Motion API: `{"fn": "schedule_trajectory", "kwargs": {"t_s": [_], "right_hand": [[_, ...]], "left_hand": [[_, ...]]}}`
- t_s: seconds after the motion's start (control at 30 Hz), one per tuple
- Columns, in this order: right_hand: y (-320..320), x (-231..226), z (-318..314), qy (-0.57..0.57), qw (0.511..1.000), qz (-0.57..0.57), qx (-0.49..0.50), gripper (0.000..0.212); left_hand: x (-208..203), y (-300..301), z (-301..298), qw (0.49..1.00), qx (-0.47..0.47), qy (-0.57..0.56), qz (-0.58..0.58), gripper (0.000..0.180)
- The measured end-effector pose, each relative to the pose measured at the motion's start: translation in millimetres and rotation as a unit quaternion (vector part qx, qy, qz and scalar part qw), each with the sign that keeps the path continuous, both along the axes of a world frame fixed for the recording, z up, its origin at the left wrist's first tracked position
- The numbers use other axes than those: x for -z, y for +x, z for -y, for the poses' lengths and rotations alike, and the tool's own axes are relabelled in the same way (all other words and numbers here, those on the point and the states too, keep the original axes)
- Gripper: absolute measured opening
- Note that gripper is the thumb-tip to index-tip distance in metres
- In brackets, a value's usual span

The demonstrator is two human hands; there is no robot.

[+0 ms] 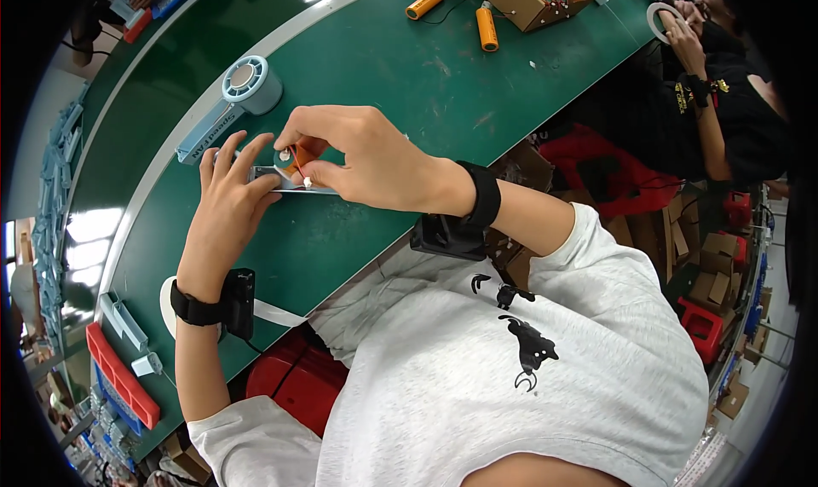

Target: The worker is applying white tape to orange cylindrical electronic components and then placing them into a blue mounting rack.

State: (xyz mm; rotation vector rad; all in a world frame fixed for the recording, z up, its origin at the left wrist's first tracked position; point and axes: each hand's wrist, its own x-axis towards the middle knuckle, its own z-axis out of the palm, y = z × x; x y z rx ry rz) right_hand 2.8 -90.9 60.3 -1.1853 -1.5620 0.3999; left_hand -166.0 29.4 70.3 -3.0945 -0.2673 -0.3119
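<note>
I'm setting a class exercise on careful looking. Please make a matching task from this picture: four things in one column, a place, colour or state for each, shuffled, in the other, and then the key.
Things:
1. Right hand
2. Left hand
3. Fan head
4. Cardboard box

Descriptions:
A. Brown, at the view's top edge
B. Pinching an orange piece
C. Pale blue, round
D. At the casing's left end

Pairs: 1-B, 2-D, 3-C, 4-A
</note>
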Motion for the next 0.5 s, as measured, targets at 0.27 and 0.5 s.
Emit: {"fn": "schedule_trajectory", "kwargs": {"t_s": [0.27, 0.5], "right_hand": [[-1.0, -7.3, -7.4, -0.085, 0.988, 0.122, -0.033, 0.020], [9.3, -12.4, -5.4, -0.120, 0.984, 0.100, -0.079, 0.023]], "left_hand": [[-14.6, -3.1, -12.1, 0.955, -0.065, -0.290, 0.008, 0.010], [-3.2, -8.7, -4.6, 0.977, -0.037, -0.199, 0.068, 0.009]]}}
